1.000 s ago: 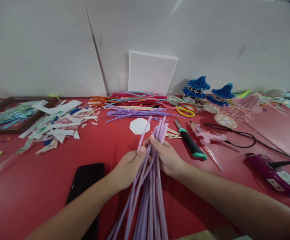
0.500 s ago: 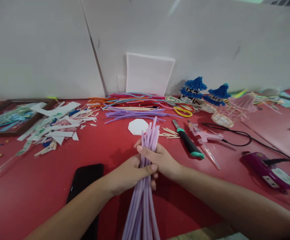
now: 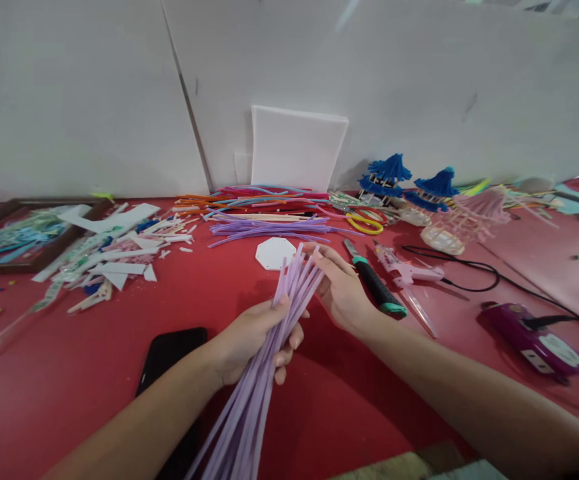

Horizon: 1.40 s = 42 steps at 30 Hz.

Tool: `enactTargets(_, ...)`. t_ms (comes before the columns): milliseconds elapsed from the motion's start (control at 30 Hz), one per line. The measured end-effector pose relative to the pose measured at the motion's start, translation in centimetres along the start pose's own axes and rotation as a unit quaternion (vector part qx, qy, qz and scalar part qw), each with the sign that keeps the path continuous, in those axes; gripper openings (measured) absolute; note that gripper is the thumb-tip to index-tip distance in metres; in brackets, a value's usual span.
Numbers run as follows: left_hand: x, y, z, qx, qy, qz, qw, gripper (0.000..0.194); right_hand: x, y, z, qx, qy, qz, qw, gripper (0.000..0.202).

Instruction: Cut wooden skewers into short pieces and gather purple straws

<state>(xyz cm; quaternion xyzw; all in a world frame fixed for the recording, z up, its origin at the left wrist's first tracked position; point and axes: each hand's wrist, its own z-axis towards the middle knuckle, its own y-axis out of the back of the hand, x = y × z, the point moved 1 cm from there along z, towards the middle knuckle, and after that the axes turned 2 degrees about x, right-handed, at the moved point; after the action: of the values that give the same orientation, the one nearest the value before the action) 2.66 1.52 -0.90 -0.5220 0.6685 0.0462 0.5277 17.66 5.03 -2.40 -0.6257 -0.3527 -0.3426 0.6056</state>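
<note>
A bundle of light purple pipe cleaners (image 3: 249, 400) slants up from the lower edge of the view, its tips fanned a little. My left hand (image 3: 256, 337) is wrapped round it, thumb on top and fingers curled beneath. At the upper right of the fan, my right hand (image 3: 342, 287) has its thumb and fingers closed at the tips; how many stems it pinches is unclear. Just beyond the tips lies a white octagonal piece (image 3: 275, 254). Under my left forearm is a black phone (image 3: 172, 353), partly covered.
More purple pipe cleaners (image 3: 269, 228) lie behind. To the right are a utility knife (image 3: 376, 283), a pink glue gun (image 3: 409, 272), yellow-handled scissors (image 3: 366, 225), a purple power adapter (image 3: 536, 343) and small blue-roofed models (image 3: 384, 177). Scraps (image 3: 119, 250) and a brown frame (image 3: 24, 267) lie left.
My right hand has moved from around the bundle, beside my left hand, up and right to the tips. The bundle now leans further right at the top, and its tips are more spread.
</note>
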Motion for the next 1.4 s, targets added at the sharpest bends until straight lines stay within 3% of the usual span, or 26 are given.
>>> enactTargets(133,0.0,0.1,0.0,0.003,0.006,0.013,1.000,0.028,0.1,0.1,0.1,-0.007,0.008,-0.004,1.000,0.019)
enactTargets(300,0.0,0.1,0.2,-0.014,0.015,0.026,0.999,0.023,0.1,0.1,0.3,-0.036,-0.010,0.038,0.999,0.040)
enactTargets(467,0.1,0.3,0.2,-0.002,0.002,0.010,1.000,0.027,-0.3,0.4,0.4,-0.050,0.004,-0.013,0.999,0.023)
enactTargets(533,0.2,0.3,0.2,0.014,0.013,0.005,1.000,0.029,-0.4,0.6,0.5,-0.059,0.009,-0.029,0.998,0.024)
enactTargets(833,0.3,0.3,0.0,0.003,0.015,-0.001,1.000,0.030,0.0,0.6,0.3,-0.046,0.009,-0.047,0.998,0.023)
enactTargets(1000,0.1,0.2,-0.2,0.015,0.056,-0.025,0.998,0.033,-0.2,0.5,0.1,-0.031,0.001,-0.053,0.998,0.026)
enactTargets(1200,0.1,0.2,-0.2,0.017,0.059,-0.026,0.998,0.034,-0.4,0.6,0.1,0.016,-0.019,-0.035,0.999,0.029)
enactTargets(1300,0.1,0.4,0.1,0.009,0.043,-0.038,0.998,0.027,-0.3,0.4,0.1,0.028,-0.032,0.013,0.999,0.031)
enactTargets(1400,-0.2,0.7,0.4,-0.039,-0.032,-0.089,0.995,0.030,-0.4,-0.5,-0.7,0.037,-0.076,0.059,0.995,0.036)
